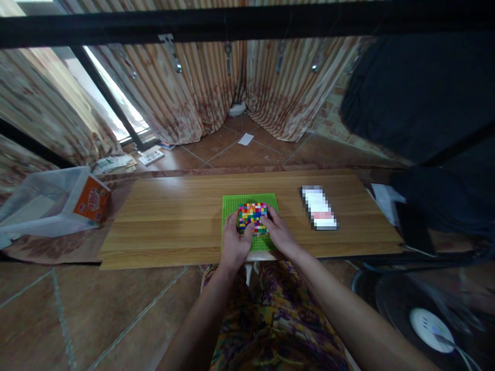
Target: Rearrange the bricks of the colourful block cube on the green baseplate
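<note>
Nearest my camera, bare forearms (336,296) spanned the lower frame. I judged the multicoloured brick block (252,212) at frame centre light, stiff and smooth, perhaps apt to shed pieces under uneven pressure; best hold, opposite sides. It sat between the hands, touching both: left hand (235,243) gripping its left side, thumb at the near edge; right hand (279,233) gripping its right. Green baseplate (229,203) lay beneath, on the wood-grain surface (174,221); contact between block and plate, I couldn't tell.
</note>
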The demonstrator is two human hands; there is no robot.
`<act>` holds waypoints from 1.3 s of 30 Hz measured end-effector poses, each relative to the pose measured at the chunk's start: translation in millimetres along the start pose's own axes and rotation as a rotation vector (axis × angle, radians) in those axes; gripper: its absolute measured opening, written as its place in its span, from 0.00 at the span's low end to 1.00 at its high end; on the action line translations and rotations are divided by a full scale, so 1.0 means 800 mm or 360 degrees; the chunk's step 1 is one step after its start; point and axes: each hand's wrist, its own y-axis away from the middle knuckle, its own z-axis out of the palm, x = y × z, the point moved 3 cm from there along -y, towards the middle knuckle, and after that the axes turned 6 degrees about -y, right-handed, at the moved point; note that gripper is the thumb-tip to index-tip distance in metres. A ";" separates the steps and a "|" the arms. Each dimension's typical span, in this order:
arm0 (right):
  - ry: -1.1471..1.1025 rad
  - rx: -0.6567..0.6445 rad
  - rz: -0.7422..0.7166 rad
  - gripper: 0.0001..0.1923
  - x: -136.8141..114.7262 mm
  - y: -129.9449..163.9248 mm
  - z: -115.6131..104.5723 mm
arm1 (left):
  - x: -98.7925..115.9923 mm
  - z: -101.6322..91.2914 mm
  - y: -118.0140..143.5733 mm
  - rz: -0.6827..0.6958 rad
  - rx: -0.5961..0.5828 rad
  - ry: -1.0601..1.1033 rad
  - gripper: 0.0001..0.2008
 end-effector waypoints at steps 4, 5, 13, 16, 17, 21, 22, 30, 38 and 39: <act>0.0046 0.0006 0.0026 0.28 -0.003 0.002 0.002 | 0.002 0.000 0.002 0.0018 0.0019 -0.0021 0.26; 0.0059 0.0007 0.0029 0.28 -0.004 0.003 0.003 | 0.002 0.000 0.002 -0.0007 0.0014 -0.0011 0.26; -0.0091 -0.0044 0.0100 0.29 -0.009 0.009 -0.005 | -0.003 -0.002 -0.001 -0.0238 -0.0096 0.0177 0.29; -0.0275 -0.0075 0.0139 0.26 -0.009 0.011 -0.014 | -0.005 -0.006 0.003 -0.0181 -0.0122 0.0192 0.28; -0.0332 -0.0095 0.0144 0.26 -0.008 0.012 -0.017 | -0.006 -0.008 0.004 -0.0154 -0.0136 0.0171 0.28; -0.0559 -0.0237 0.0095 0.26 -0.004 0.013 -0.024 | -0.011 -0.017 0.009 -0.0017 -0.0185 0.0070 0.26; -0.0614 -0.0274 0.0075 0.27 -0.003 0.014 -0.025 | -0.013 -0.019 0.010 0.0016 -0.0206 0.0069 0.26; -0.0673 -0.0363 0.0057 0.33 -0.005 0.016 -0.026 | -0.025 -0.020 0.009 0.0218 -0.0335 0.0058 0.30; -0.0612 -0.0399 0.0040 0.32 -0.004 0.017 -0.027 | -0.026 -0.015 0.009 0.0336 -0.0259 -0.0022 0.28; -0.0609 -0.0402 0.0037 0.32 -0.004 0.017 -0.027 | -0.027 -0.015 0.010 0.0341 -0.0256 -0.0030 0.28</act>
